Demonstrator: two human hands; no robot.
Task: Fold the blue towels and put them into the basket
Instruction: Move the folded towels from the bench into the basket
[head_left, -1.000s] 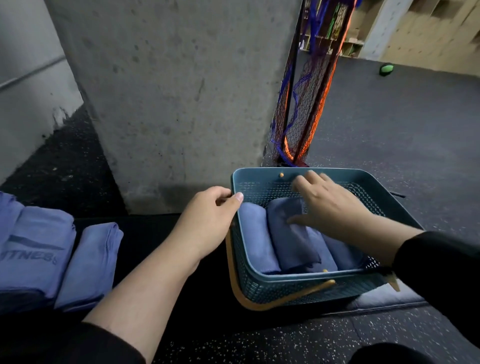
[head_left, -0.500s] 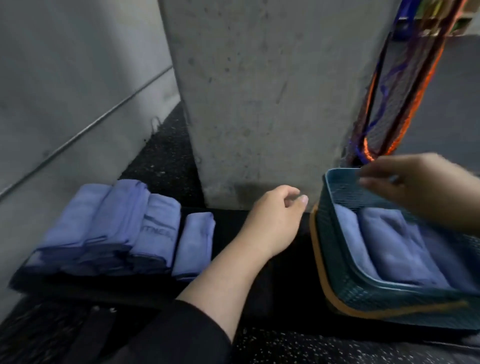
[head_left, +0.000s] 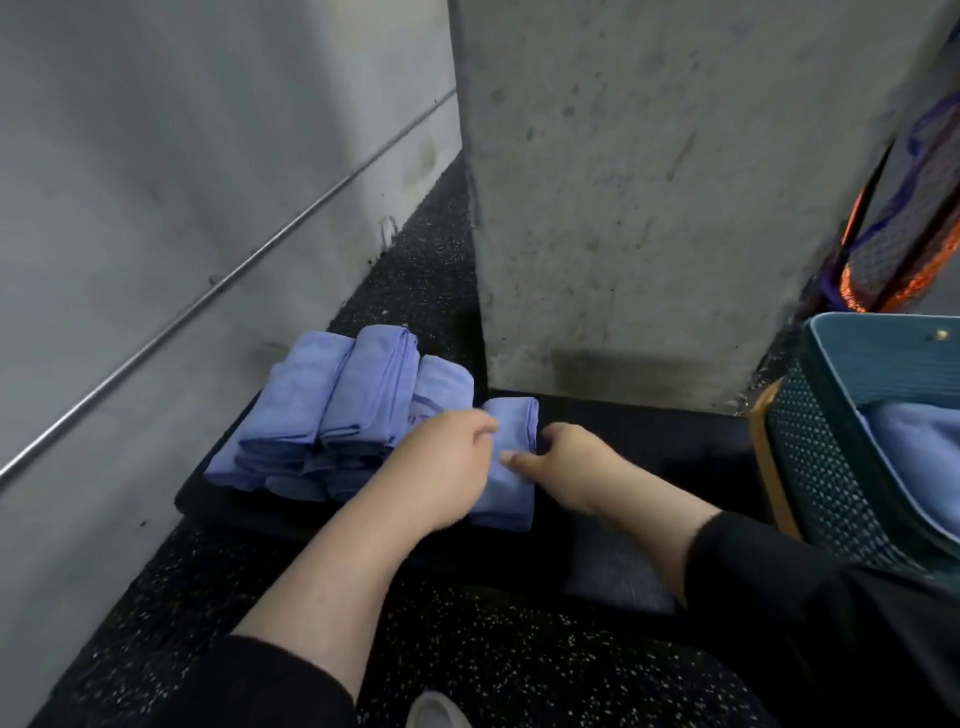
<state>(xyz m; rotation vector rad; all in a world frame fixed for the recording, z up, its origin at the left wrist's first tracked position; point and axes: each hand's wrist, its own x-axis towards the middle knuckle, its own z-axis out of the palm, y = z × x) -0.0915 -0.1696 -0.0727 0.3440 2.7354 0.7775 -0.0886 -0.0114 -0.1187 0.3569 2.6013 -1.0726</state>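
Open dark mat lies between the single folded towel and the basket; the concrete pillar blocks the far side. The towel stack and the wall close the left.

pillar: rough grey concrete pillar just beyond the fingers | wall: pale grey wall to their left, thin metal rail slanting across | floor: black speckled rubber floor | light: dim, even
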